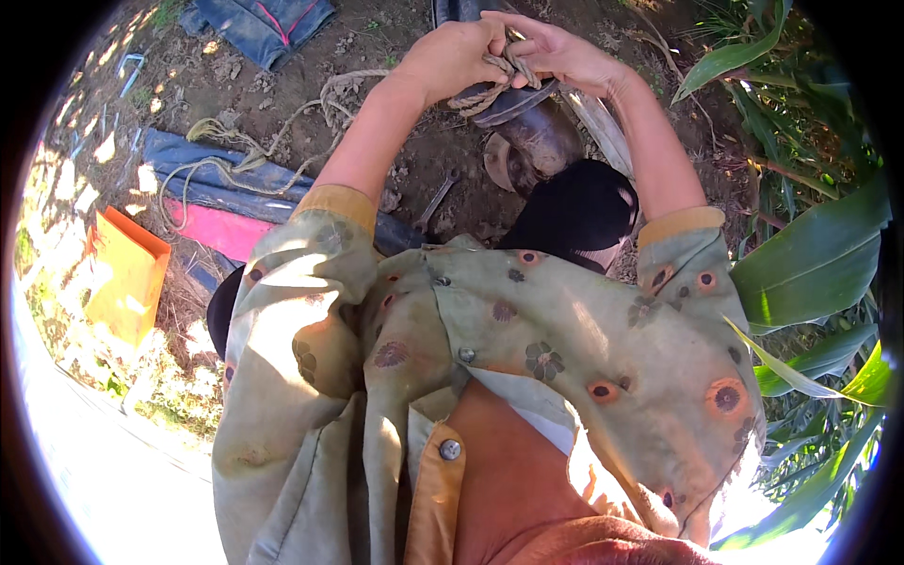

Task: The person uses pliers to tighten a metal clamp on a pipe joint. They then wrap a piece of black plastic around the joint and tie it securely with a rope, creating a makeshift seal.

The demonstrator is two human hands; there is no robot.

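Observation:
At the top middle of the head view, both hands are at a knot of twisted rope [508, 66] over a dark, dirty pipe fitting [546, 132] with a flange. My left hand [457, 61] has its fingers closed on the rope from the left. My right hand [570, 56] grips it from the right, fingers bent round the strands. More rope [240, 162] trails loosely leftward over the ground from the fitting. Part of the fitting is hidden behind my hands and my dark-clad knee [565, 207].
A metal spanner [435, 202] lies on dirt below the knot. Leftward are blue sheeting [179, 151], a pink piece [207, 228], an orange box [127, 278] and dark cloth [254, 24]. A pale strip [593, 118] lies beside the fitting. Leafy plants [810, 254] crowd the right side.

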